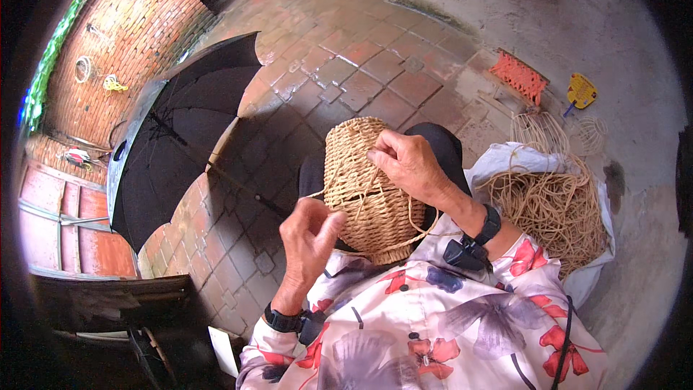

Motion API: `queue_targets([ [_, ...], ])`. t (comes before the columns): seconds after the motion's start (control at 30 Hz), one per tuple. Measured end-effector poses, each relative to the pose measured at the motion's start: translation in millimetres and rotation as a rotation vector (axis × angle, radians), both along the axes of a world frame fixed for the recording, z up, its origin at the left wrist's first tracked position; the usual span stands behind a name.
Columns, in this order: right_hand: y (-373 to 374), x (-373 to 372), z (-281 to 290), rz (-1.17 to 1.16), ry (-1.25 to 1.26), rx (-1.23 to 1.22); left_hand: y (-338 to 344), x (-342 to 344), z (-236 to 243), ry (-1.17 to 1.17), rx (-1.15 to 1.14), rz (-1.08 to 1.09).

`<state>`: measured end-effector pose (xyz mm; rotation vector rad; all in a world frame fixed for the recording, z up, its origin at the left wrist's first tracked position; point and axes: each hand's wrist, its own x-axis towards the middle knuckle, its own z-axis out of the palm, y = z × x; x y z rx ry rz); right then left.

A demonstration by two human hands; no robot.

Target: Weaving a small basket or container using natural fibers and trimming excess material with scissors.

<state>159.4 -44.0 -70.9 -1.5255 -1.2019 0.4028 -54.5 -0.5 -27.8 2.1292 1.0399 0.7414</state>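
Observation:
A woven straw basket (352, 155) lies across my lap, between my dark-trousered knees. A dark gap crosses its weave near the middle, and loose cord ends hang from its lower right side. My left hand (309, 237) is closed at the basket's left edge, with a thin straw cord (315, 193) running from its fingers to the weave. Over the upper right of the basket, my right hand (413, 164) is closed in a pinch. A short strand shows below its fingertips. Both wrists wear black bands.
To the right, a white sack (498, 159) holds a heap of tan cord (552, 213). Beyond it are an orange slatted piece (518, 76) and a yellow fan-shaped thing (581, 92) by the grey wall. An open black umbrella (191, 130) stands on the tiled floor at left.

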Motion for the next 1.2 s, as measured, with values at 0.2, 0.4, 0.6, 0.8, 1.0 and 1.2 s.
queue_targets([
  [0.2, -1, 4, 7, 0.139, 0.303, 0.016, -4, 15, 2, 0.083, 0.241, -0.343],
  [0.4, 12, 19, 14, 0.604, 1.035, 0.050, -1, 27, -2, -0.232, -0.095, -0.407],
  [0.6, 34, 1, 11, 0.237, 0.378, 0.026, -8, 32, 1, -0.180, -0.546, -0.325],
  [0.8, 33, -20, 3, -0.033, 0.035, 0.232, -20, 33, -8, -0.296, -0.534, -0.233],
  [1.0, 36, -18, 1, -0.127, 0.066, 0.214, -22, 36, -12, -0.301, -0.445, -0.177],
  [1.2, 35, -13, -8, -0.181, -0.034, 0.237, -21, 35, -16, -0.225, -0.434, -0.158],
])
